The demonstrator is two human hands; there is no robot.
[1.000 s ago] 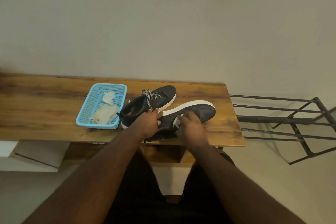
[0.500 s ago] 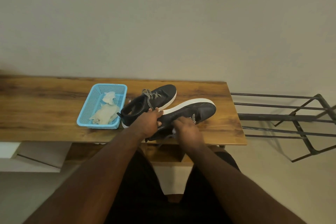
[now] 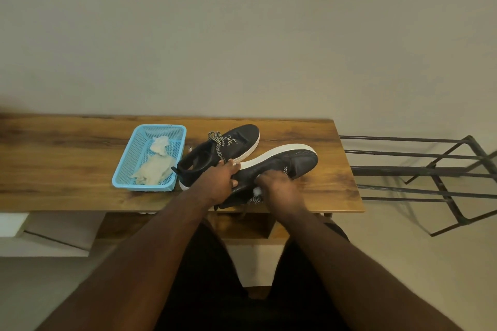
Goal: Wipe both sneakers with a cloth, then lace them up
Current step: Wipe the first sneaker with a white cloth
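Two black sneakers with white soles are on the wooden table (image 3: 67,169). The far sneaker (image 3: 236,145) stands upright with its black-and-white lace loose. The near sneaker (image 3: 290,164) is tipped on its side, sole facing away. My left hand (image 3: 217,183) grips the near sneaker at its heel end. My right hand (image 3: 282,191) presses a small white cloth (image 3: 257,191) against the sneaker's side; only a bit of cloth shows beside my fingers. Part of this sneaker's lace (image 3: 254,199) hangs near the table's front edge.
A blue plastic basket (image 3: 126,166) with pale cloths (image 3: 156,168) sits left of the sneakers. A black metal rack (image 3: 430,169) stands to the right of the table. A wall runs behind the table.
My right hand has slid with the cloth along the near sneaker's side, first toward the heel, then slightly back toward the toe. My left hand has stayed on the sneaker.
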